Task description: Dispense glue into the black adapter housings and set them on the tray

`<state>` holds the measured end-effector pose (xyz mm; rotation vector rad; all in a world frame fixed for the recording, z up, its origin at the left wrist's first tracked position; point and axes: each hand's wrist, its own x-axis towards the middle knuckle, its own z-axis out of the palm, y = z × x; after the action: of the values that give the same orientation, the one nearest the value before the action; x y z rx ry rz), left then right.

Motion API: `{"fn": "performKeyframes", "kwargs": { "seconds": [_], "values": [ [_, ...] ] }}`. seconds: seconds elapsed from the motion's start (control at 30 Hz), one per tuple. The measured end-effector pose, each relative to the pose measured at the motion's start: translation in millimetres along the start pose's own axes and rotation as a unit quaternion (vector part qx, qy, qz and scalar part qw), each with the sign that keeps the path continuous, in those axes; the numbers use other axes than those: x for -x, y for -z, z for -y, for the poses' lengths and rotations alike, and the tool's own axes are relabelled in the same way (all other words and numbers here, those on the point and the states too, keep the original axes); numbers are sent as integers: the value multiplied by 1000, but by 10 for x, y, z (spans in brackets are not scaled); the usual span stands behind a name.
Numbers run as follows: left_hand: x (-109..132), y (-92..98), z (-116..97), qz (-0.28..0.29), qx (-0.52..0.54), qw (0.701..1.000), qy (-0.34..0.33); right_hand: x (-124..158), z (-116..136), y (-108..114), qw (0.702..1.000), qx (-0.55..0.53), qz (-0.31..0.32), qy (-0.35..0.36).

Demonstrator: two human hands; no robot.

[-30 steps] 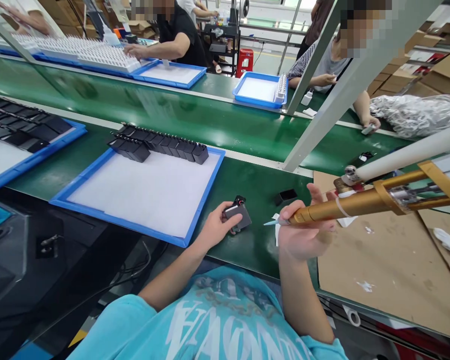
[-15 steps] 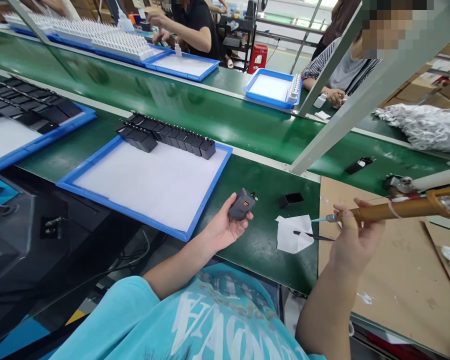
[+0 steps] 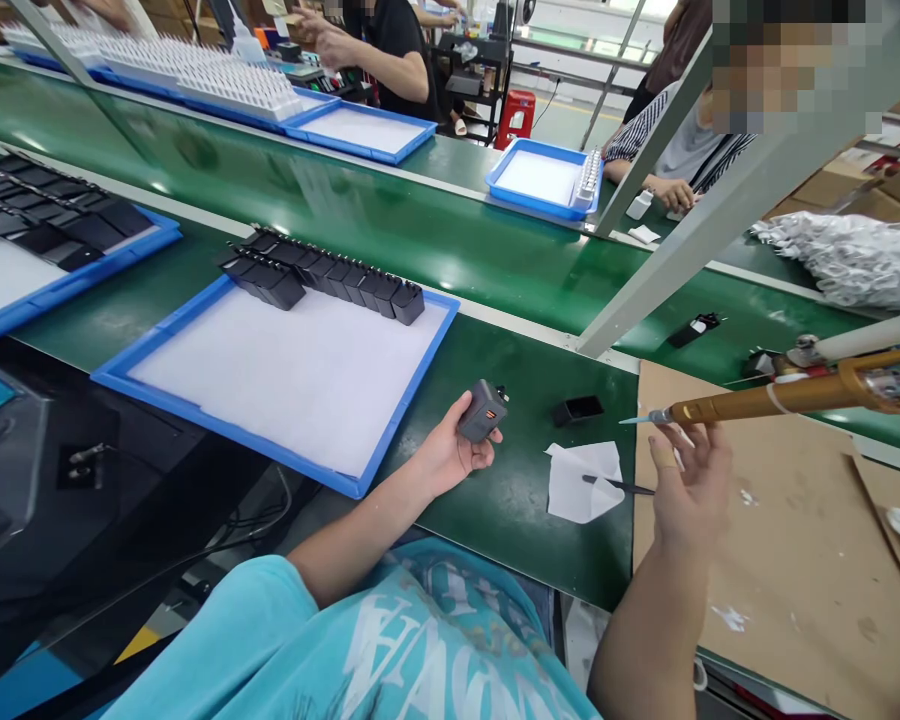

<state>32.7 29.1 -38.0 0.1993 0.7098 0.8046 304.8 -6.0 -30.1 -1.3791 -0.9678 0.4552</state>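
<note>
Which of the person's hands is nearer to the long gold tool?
Right. The right hand is open just under the front end of the gold tool, fingertips close to it. The left hand is far to its left, holding a dark grey charger.

Blue trays (image 3: 409, 400), near side: 2; grey charger (image 3: 482, 410), held: 1; black cap (image 3: 577, 409): 1; gold dispenser (image 3: 757, 400): 1; white paper (image 3: 577, 485): 1

Long gold-coloured tool (image 3: 795, 395) runs off the right edge, far end unseen. Left hand (image 3: 450, 455) wraps the dark grey charger block (image 3: 482, 410), grip hiding its underside. Right hand (image 3: 686, 490) just under that tool, contact unclear. Blue-rimmed tray of black blocks (image 3: 82, 275) is cut off at the left edge. Small black part (image 3: 694, 328) farther out is too tiny to identify.
</note>
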Motion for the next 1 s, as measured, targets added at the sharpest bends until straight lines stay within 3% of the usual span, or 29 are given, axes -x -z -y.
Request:
{"fn": "performKeyframes", "kwargs": {
  "seconds": [0.1, 0.2, 0.27, 0.33, 0.57, 0.73, 0.87, 0.93, 1.0],
  "values": [
    [-28, 47, 27, 10, -35, 999, -36, 84, -19, 116, 990, 136, 28, -12],
    [-33, 90, 52, 31, -54, 996, -62, 225, -114, 294, 938, 319, 138, -17],
    [-32, 112, 61, 49, -53, 995, -69, 329, -211, 423, 904, 371, 211, 15],
    [-31, 123, 63, 55, -45, 995, -69, 420, -305, 536, 888, 383, 246, 64],
    [-27, 92, 15, 30, -3, 999, -28, 514, -429, 699, 850, 464, 199, 147],
    [-29, 94, 4, 23, 5, 1000, -4, 529, -320, 758, 868, 457, 143, 132],
    [-40, 117, 23, 33, 0, 999, -7, 613, -95, 729, 886, 457, 17, 78],
    [-44, 133, 38, 49, -10, 999, -14, 674, 27, 642, 920, 389, -10, 50],
    [-37, 146, 58, 70, -31, 997, -28, 740, 117, 512, 964, 267, 8, 0]
  ]
}}
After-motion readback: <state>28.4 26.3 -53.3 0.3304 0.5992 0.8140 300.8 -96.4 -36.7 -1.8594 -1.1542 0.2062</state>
